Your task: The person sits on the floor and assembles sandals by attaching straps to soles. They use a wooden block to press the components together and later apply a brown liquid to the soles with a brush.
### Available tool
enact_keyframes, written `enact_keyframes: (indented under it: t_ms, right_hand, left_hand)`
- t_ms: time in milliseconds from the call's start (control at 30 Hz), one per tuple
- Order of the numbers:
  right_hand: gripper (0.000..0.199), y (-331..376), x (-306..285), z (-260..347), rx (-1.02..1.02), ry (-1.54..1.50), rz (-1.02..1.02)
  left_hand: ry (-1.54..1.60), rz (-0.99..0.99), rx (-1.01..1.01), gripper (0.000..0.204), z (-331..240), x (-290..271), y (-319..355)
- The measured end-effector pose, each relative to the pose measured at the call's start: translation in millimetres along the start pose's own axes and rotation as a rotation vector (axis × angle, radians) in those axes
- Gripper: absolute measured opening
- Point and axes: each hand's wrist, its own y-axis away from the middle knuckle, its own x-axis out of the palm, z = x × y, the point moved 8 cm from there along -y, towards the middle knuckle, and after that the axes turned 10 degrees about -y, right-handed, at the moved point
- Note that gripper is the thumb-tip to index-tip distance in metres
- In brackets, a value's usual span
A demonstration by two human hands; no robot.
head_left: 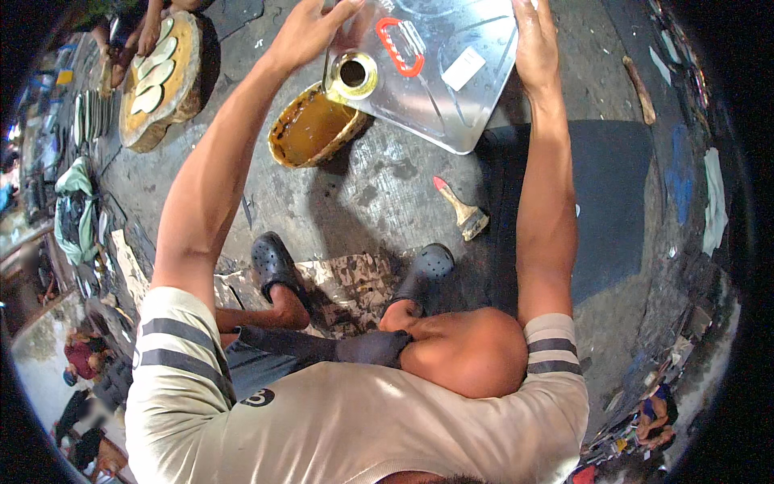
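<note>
Both hands gripped a big silvery metal can (439, 73), tipped between them: the left hand (310, 32) on its near-left corner, the right hand (534, 40) flat along its far side. Just below its round spout (352, 74) sat a bowl (310, 127) of brown liquid; a brush (461, 211) lay nearer his feet.
</note>
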Motion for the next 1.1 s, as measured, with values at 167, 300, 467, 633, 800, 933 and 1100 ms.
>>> enact_keyframes:
  t_ms: [167,300,467,633,800,933,1100]
  right_hand:
    - [0.030,-6,16,1,-0.063,-0.033,0.019]
    - [0.029,-10,9,5,-0.087,-0.018,0.019]
    - [0.030,-7,26,4,0.070,-0.106,0.045]
    - [0.032,-7,17,3,-0.077,0.054,0.040]
    - [0.035,-10,19,-5,-0.006,-0.057,0.034]
    - [0.034,-17,19,-11,-0.012,-0.092,-0.005]
    - [0.034,-27,23,-8,0.016,-0.143,0.027]
  left_hand:
    - [0.124,-0.392,0.248,0.014,15,41,152]
    - [-0.297,0.306,0.519,0.038,-6,207,183]
    - [-0.774,0.206,0.791,0.047,25,336,180]
    - [-0.497,0.496,0.428,0.029,48,304,199]
    - [-0.126,0.422,0.340,0.040,40,131,206]
    - [-0.264,0.233,0.186,0.039,42,3,183]
    - [-0.373,0.193,-0.192,0.046,72,-20,158]
